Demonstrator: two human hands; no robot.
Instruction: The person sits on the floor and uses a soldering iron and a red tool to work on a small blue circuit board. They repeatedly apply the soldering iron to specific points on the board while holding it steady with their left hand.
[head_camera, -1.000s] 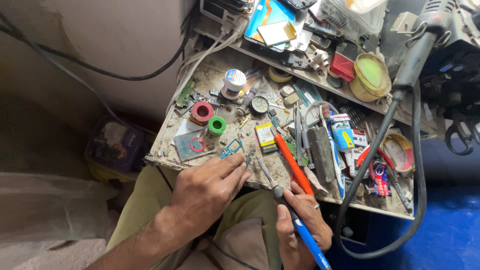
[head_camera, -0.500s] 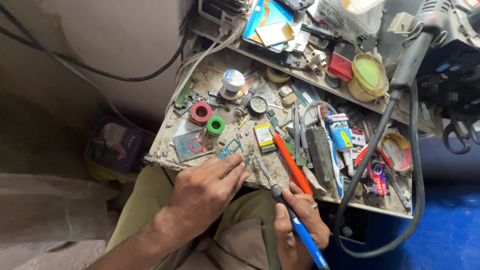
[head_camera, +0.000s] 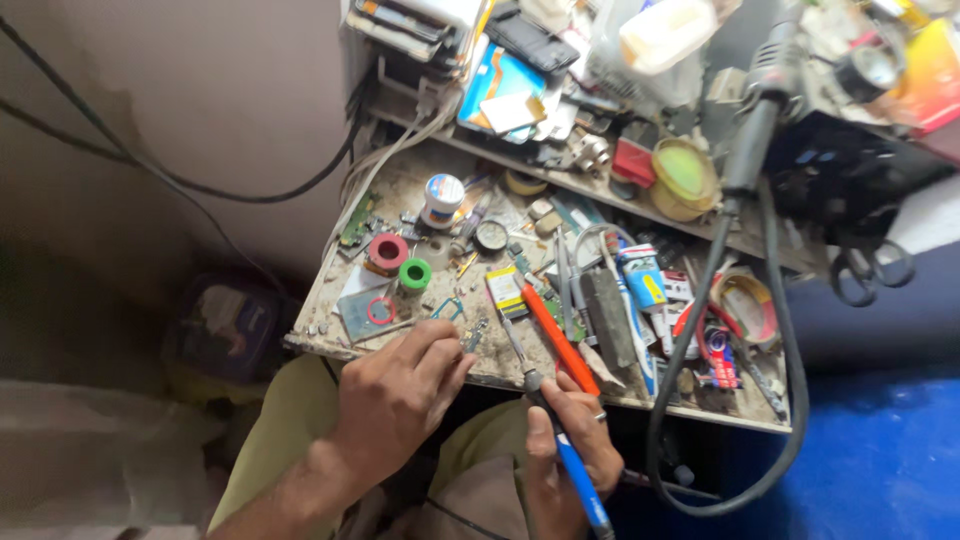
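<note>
My left hand (head_camera: 395, 400) rests at the front edge of a cluttered workbench (head_camera: 330, 335), its fingertips pinched on a small metal part (head_camera: 474, 336). My right hand (head_camera: 575, 445) grips a blue-handled soldering iron (head_camera: 575, 470) like a pen. The iron's metal shaft (head_camera: 515, 350) points up and left, and its tip lies just right of the pinched part. Both hands are over my lap, which is covered in olive cloth.
On the bench lie a red tape roll (head_camera: 388, 250), a green roll (head_camera: 414, 272), a white jar (head_camera: 442, 200), a yellow block (head_camera: 508, 290) and an orange-handled tool (head_camera: 555, 335). A thick black hose (head_camera: 700, 400) loops down at the right. A packed shelf (head_camera: 560, 175) stands behind.
Both hands stay almost in place at the bench edge. The view has shifted slightly and the iron has edged a little closer to the left fingertips.
</note>
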